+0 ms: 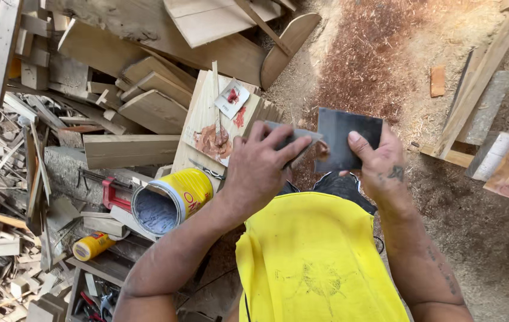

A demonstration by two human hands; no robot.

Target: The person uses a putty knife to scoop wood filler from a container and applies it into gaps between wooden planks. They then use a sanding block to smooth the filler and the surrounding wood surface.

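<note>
A thin grey scraper [295, 141] is pinched in the closed left hand [258, 173], its tip brought against the edge of a dark metal plate [345, 138]. The plate is gripped by the right hand [379, 162], thumb over its face, above the yellow apron [314, 262]. Reddish paste appears smeared where they meet, though blurred; a yellow can [174, 200] lies tipped just left.

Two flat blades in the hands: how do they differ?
The dark square metal scraper in the right hand faces the camera flat and broad; the grey narrow metal blade in the left hand is seen edge-on, slimmer and paler. Both are thin metal, pinched by fingers, meeting at reddish paste.
</note>
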